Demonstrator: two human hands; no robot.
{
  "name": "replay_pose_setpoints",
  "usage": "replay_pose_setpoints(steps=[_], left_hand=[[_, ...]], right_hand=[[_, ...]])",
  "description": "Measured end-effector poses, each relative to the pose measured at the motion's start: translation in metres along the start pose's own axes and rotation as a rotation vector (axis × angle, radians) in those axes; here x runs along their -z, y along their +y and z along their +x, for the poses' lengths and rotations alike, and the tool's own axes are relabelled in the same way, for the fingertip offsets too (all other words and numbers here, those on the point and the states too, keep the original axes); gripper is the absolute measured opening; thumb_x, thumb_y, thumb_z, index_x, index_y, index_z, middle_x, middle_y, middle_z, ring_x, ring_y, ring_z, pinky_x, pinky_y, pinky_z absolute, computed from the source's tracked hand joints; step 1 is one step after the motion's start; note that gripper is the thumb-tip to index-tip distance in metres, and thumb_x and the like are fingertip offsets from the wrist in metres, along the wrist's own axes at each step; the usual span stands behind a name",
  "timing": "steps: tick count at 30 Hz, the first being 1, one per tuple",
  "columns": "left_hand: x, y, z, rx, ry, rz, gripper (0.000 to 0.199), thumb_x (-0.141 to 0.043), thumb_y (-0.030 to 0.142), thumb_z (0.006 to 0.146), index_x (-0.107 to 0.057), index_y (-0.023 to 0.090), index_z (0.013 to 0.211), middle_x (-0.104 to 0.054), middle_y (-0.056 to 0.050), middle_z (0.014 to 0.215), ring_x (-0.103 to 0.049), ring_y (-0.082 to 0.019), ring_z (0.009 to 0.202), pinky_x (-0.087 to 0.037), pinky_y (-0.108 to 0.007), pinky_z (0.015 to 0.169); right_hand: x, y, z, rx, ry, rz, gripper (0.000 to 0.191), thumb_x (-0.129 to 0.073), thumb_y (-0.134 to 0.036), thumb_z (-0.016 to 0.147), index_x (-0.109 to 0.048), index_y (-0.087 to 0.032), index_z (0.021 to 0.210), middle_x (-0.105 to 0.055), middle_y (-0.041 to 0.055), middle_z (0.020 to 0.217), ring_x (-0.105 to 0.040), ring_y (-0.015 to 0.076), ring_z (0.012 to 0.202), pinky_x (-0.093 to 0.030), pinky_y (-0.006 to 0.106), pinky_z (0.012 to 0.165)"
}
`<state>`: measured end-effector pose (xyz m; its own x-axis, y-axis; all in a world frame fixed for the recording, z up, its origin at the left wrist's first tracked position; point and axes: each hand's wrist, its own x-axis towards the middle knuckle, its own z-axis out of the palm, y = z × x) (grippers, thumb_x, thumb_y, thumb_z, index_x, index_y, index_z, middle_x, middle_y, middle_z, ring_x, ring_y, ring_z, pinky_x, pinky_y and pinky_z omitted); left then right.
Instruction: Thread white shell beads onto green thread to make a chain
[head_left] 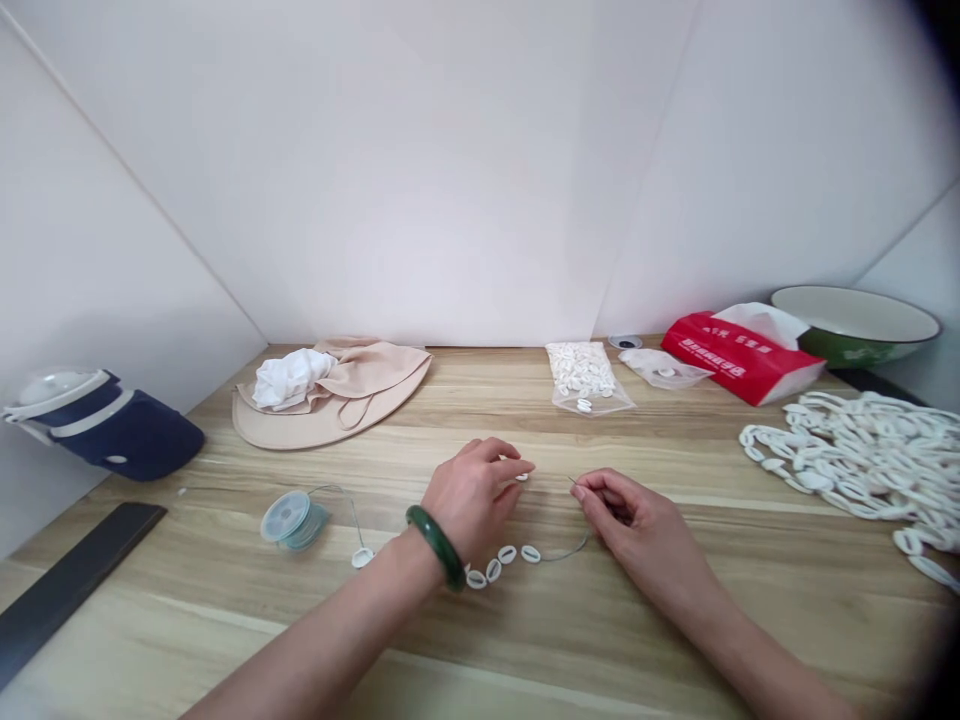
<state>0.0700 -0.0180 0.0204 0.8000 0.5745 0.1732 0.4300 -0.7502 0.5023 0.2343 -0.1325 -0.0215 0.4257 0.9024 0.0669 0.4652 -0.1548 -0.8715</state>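
Left hand [471, 500] pinches a cowrie shell [521, 477] steady as the right hand [626, 520] grips a needle [574, 483], its thread [562, 557] running through shells [499, 562] on the bench [600, 640].

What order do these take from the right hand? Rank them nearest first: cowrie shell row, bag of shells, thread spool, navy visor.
From the right hand:
1. cowrie shell row: front, just left of it
2. bag of shells: back of the tabletop, ahead of it
3. thread spool: far left
4. navy visor: farther left, at the table's edge

Wood-grain tabletop [525, 650] with a beige hat [330, 420], thread spool [294, 522], red tissue box [739, 358], green basin [855, 325], strung shells [855, 450].
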Motion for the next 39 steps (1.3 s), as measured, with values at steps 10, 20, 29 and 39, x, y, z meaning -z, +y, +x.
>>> replay_pose_setpoints(steps=[10, 20, 29, 39], left_hand=[[-0.014, -0.005, 0.005, 0.157, 0.042, -0.197, 0.025, -0.047, 0.019, 0.083, -0.071, 0.018, 0.091, -0.065, -0.006, 0.085, -0.058, -0.016, 0.073, -0.047, -0.028, 0.073], [-0.015, 0.013, -0.019, 0.5, 0.022, -1.058, 0.033, -0.054, 0.04, 0.08, -0.066, 0.01, 0.079, -0.051, 0.001, 0.062, -0.047, -0.007, 0.047, -0.039, -0.019, 0.044], [-0.018, 0.019, -0.027, 0.268, 0.113, -0.623, 0.021, -0.063, 0.034, 0.077, -0.068, 0.014, 0.073, -0.056, -0.002, 0.067, -0.047, -0.01, 0.059, -0.036, -0.021, 0.055], [-0.024, 0.015, -0.03, 0.446, 0.082, -0.837, 0.028, -0.063, 0.04, 0.076, -0.059, 0.014, 0.068, -0.05, 0.002, 0.056, -0.043, -0.009, 0.052, -0.033, -0.019, 0.048]], right_hand=[[-0.005, -0.005, -0.002, 0.015, -0.003, 0.074, 0.023, -0.05, -0.041, 0.083, -0.058, -0.02, 0.077, -0.05, -0.0029, 0.06, -0.045, 0.0123, 0.053, -0.036, 0.022, 0.049], [-0.011, -0.019, -0.013, 0.078, -0.106, -0.006, 0.02, -0.045, -0.035, 0.088, -0.056, -0.021, 0.08, -0.061, 0.0006, 0.07, -0.055, 0.0147, 0.063, -0.041, 0.024, 0.056], [-0.015, -0.021, -0.02, 0.214, -0.187, -0.153, 0.019, -0.044, -0.03, 0.089, -0.059, -0.022, 0.083, -0.064, 0.0011, 0.073, -0.057, 0.0147, 0.062, -0.043, 0.026, 0.06], [-0.013, -0.032, -0.016, -0.007, -0.133, 0.121, 0.018, -0.056, -0.036, 0.08, -0.062, -0.02, 0.073, -0.059, -0.0011, 0.064, -0.054, 0.0128, 0.058, -0.044, 0.021, 0.054]])
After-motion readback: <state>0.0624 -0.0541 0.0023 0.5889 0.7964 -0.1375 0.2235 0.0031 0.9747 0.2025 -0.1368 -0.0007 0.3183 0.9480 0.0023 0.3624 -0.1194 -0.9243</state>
